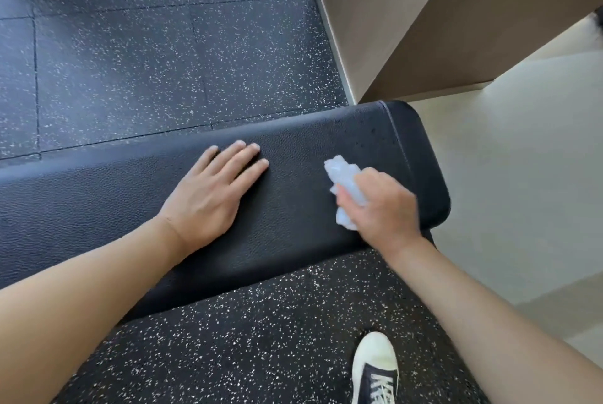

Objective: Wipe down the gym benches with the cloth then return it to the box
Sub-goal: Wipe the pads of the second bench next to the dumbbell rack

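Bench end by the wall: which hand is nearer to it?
Right. The right hand, gripping the cloth, is close to the bench end; the left hand rests flat farther back.

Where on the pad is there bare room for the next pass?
Bare bench pad runs left of the left hand, and a narrow strip lies between it and the cloth in the right hand. The rounded end is crowded.

No legible text; blurred white lettering on shoe.

Crumpled pale cloth on black bench
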`<action>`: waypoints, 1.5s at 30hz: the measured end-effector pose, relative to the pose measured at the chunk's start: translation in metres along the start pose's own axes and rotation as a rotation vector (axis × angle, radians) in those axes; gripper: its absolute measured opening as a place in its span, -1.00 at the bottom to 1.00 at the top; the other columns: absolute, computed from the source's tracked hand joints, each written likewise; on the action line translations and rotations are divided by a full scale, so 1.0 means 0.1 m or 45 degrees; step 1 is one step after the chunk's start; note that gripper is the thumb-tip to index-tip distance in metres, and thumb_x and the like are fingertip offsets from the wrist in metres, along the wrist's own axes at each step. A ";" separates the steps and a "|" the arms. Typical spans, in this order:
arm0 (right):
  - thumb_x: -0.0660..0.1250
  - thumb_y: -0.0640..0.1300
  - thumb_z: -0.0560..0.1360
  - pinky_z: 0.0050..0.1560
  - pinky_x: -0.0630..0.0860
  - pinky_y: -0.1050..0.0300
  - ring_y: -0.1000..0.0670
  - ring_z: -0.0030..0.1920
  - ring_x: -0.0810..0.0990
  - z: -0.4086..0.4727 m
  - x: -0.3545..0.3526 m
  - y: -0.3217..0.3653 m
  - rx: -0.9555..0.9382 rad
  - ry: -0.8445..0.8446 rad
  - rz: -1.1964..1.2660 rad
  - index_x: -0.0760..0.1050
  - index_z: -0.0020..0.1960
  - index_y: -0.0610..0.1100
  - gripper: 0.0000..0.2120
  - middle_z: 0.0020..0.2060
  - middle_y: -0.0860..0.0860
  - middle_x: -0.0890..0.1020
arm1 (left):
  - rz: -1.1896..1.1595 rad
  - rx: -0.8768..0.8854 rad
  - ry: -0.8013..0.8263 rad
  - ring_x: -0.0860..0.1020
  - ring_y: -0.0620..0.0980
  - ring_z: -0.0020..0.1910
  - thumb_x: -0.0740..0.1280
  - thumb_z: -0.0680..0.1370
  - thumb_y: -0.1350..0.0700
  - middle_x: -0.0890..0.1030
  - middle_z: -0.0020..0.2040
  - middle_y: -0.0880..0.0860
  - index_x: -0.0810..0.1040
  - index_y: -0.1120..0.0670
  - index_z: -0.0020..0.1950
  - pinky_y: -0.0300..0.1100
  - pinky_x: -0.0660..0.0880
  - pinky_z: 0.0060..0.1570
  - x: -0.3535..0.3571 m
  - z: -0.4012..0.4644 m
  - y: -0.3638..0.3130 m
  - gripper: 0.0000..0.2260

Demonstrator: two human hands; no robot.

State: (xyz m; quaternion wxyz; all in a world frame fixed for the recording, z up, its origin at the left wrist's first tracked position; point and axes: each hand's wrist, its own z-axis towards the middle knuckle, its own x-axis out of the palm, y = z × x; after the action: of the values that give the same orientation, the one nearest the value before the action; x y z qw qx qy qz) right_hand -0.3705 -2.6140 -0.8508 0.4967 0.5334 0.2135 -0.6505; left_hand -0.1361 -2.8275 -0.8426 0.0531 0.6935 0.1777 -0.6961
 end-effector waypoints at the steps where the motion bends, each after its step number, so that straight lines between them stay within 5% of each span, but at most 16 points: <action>1: 0.30 0.15 0.54 -0.41 0.30 0.12 -0.14 -0.32 0.50 0.00 -0.08 -0.22 0.088 0.003 -0.008 0.31 -0.16 0.00 -0.72 -0.33 0.01 0.44 | -0.006 0.071 0.001 0.31 0.23 0.61 0.06 0.56 0.17 0.34 0.63 0.15 0.40 0.09 0.60 0.24 0.25 0.55 0.01 0.02 0.03 -0.42; 6: 0.29 0.12 0.55 -0.42 0.24 0.13 -0.11 -0.36 0.43 0.00 -0.03 -0.10 0.243 0.006 -0.086 0.38 -0.24 -0.08 -0.68 -0.35 0.01 0.42 | -0.085 -0.001 -0.085 0.31 0.23 0.60 0.15 0.54 0.16 0.34 0.63 0.11 0.42 0.05 0.58 0.22 0.26 0.55 0.05 0.08 0.08 -0.43; 13: 0.37 0.06 0.52 -0.41 0.42 -0.02 -0.13 -0.34 0.50 0.15 0.29 1.02 0.021 0.023 0.137 0.55 -0.19 -0.11 -0.75 -0.32 -0.02 0.54 | -0.097 -0.061 -0.046 0.34 0.24 0.56 0.15 0.51 0.15 0.37 0.60 0.11 0.43 0.07 0.57 0.19 0.27 0.56 -0.01 0.09 0.04 -0.41; 18: 0.35 0.10 0.52 -0.42 0.43 0.04 -0.13 -0.34 0.53 0.09 0.00 0.23 -0.091 0.016 0.098 0.56 -0.21 -0.12 -0.71 -0.32 -0.03 0.54 | -0.015 -0.126 0.022 0.45 0.30 0.29 0.15 0.48 0.06 0.48 0.38 0.10 0.48 0.05 0.38 0.25 0.42 0.26 -0.18 0.39 -0.07 -0.53; 23: 0.26 0.16 0.56 -0.40 0.27 0.13 -0.10 -0.33 0.46 0.04 -0.34 -0.77 0.212 0.049 -0.045 0.43 -0.20 -0.07 -0.68 -0.32 0.09 0.36 | -0.147 -0.331 0.000 0.42 0.25 0.38 0.14 0.58 0.01 0.44 0.45 0.12 0.40 0.06 0.48 0.20 0.35 0.39 -0.11 0.92 -0.38 -0.53; 26: 0.31 0.14 0.55 -0.38 0.20 0.11 -0.07 -0.33 0.41 -0.03 -0.29 -0.63 0.272 0.033 -0.081 0.35 -0.22 -0.02 -0.70 -0.32 0.08 0.36 | -0.196 -0.589 -0.189 0.39 0.21 0.43 0.13 0.61 0.02 0.46 0.46 0.12 0.40 0.07 0.51 0.19 0.21 0.53 0.12 0.98 -0.64 -0.54; 33: 0.45 0.02 0.49 -0.40 0.27 0.04 -0.05 -0.36 0.33 -0.41 -0.03 0.23 -0.003 -0.016 0.109 0.42 -0.30 -0.07 -0.69 -0.37 0.02 0.40 | -0.150 -0.635 -0.281 0.39 0.18 0.41 0.13 0.60 -0.01 0.47 0.43 0.08 0.38 0.01 0.49 0.17 0.18 0.56 0.26 0.99 -0.65 -0.55; 37: 0.43 0.07 0.54 -0.41 0.37 0.00 -0.06 -0.35 0.38 -0.27 -0.08 -0.07 -0.215 0.019 0.116 0.52 -0.25 -0.08 -0.70 -0.35 0.01 0.44 | -0.137 -0.653 -0.279 0.39 0.20 0.41 0.13 0.60 -0.01 0.46 0.44 0.08 0.38 0.02 0.49 0.17 0.16 0.57 0.25 1.01 -0.67 -0.54; 45: 0.44 0.05 0.50 -0.40 0.31 0.06 -0.08 -0.36 0.44 0.82 0.21 -0.54 -0.030 -0.054 0.015 0.54 -0.22 -0.11 -0.74 -0.34 -0.01 0.49 | -0.127 -0.671 -0.271 0.39 0.20 0.42 0.17 0.57 0.00 0.45 0.44 0.07 0.41 0.04 0.49 0.18 0.16 0.57 0.24 1.02 -0.67 -0.52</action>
State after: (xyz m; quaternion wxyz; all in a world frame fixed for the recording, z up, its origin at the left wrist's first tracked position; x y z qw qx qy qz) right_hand -0.4555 -2.6665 -0.8554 0.5112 0.5150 0.2073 -0.6561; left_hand -0.2546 -2.7933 -0.8576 0.2157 0.5692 0.3797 -0.6966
